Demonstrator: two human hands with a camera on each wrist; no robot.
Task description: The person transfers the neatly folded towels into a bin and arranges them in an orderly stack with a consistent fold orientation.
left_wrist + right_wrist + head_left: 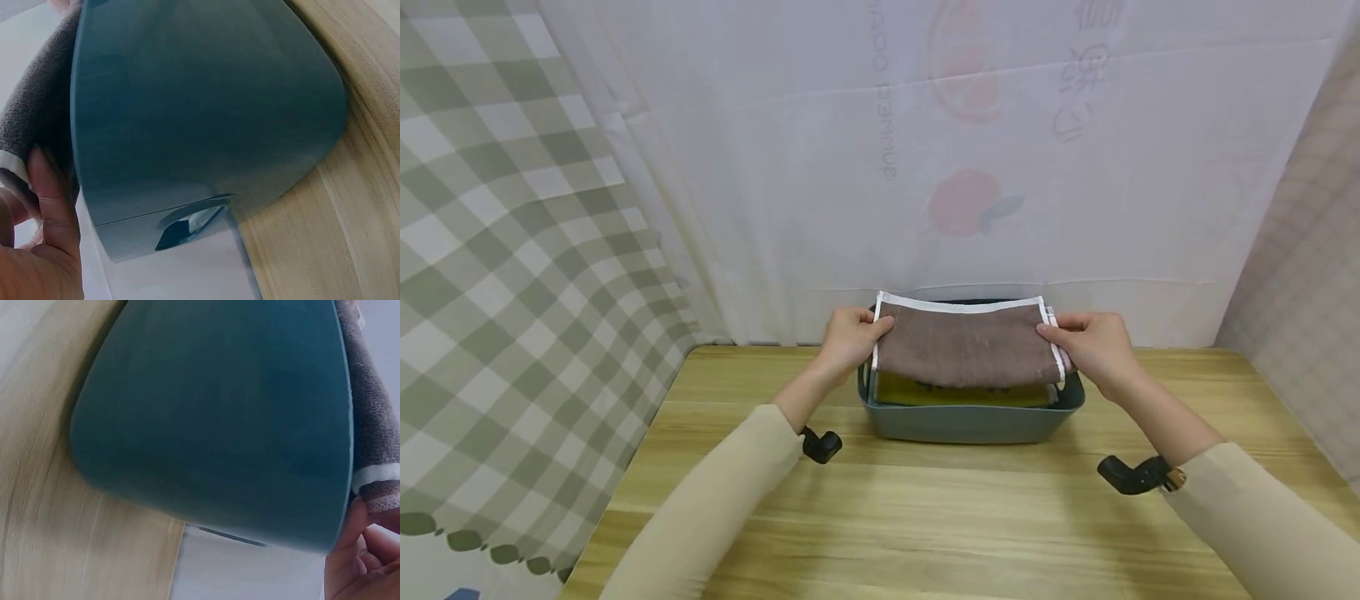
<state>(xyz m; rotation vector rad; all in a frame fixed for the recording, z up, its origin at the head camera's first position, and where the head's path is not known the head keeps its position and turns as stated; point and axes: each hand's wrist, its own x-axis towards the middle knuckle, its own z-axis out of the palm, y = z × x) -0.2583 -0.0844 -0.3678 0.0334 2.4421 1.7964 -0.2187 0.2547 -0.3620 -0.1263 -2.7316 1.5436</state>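
Note:
A folded brown towel [966,342] with white edging is held by its two short sides over a blue-green plastic basket [962,423]. My left hand [852,340] pinches the towel's left edge, thumb on top. At the opposite edge my right hand [1093,346] pinches it the same way. Beneath the towel, an olive-yellow cloth [955,393] with dark marks lies inside the basket, mostly hidden. In the left wrist view the left fingers [53,212] grip the towel right beside the basket rim. The right wrist view has the right fingers [353,531] at the rim too.
The basket stands near the back edge of a wooden table [925,517]. Behind it hangs a white curtain [790,183] with fruit prints. A green checked cloth [512,233] hangs at the left, and a pale cloth [1300,250] at the right.

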